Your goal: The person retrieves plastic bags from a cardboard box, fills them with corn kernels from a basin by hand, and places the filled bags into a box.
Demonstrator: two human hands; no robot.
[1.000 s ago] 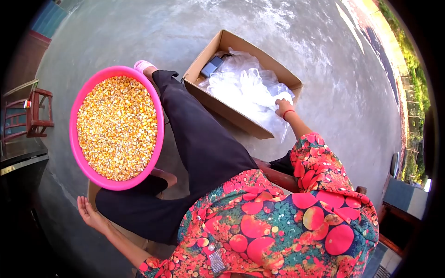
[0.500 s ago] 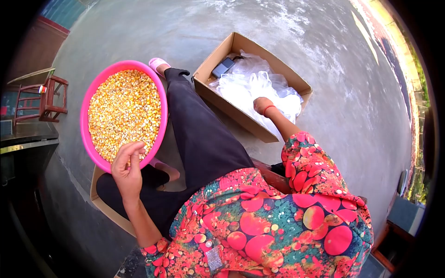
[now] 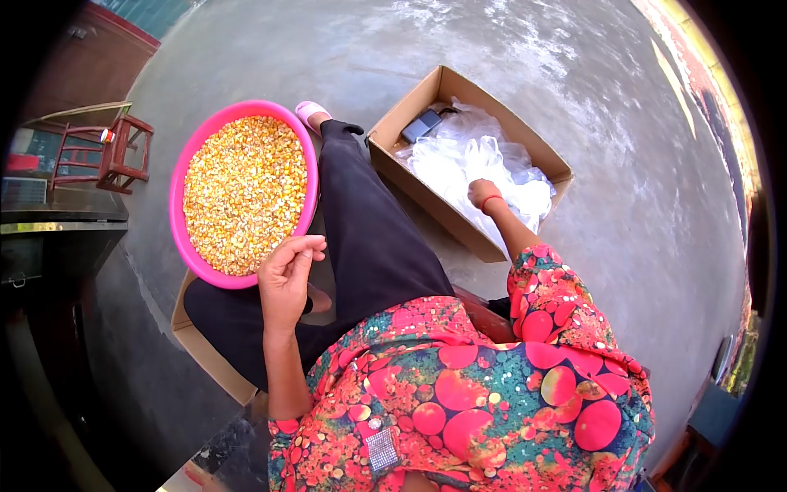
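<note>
A pink basin (image 3: 313, 176) full of yellow corn kernels (image 3: 244, 189) stands at the left. My left hand (image 3: 287, 275) is raised at the basin's near right edge, its fingers bent and drawn together; whether anything small is between them cannot be made out. My right hand (image 3: 484, 193) is closed at white and clear plastic bags (image 3: 502, 174) in an open cardboard box (image 3: 434, 197). Its fingertips are hidden among the bright plastic. A dark blue-grey block (image 3: 420, 126) lies at the box's far left end.
A second cardboard box (image 3: 215, 357) is beside my left leg, partly hidden by it. A reddish wooden chair (image 3: 123, 154) stands at the far left, near a dark cabinet (image 3: 61, 234). My legs stretch between basin and bag box on the grey floor (image 3: 352, 41).
My left hand has risen from beside the leg to the basin's edge, and its spread fingers have drawn together. My right hand has moved left over the bags. The view has shifted.
</note>
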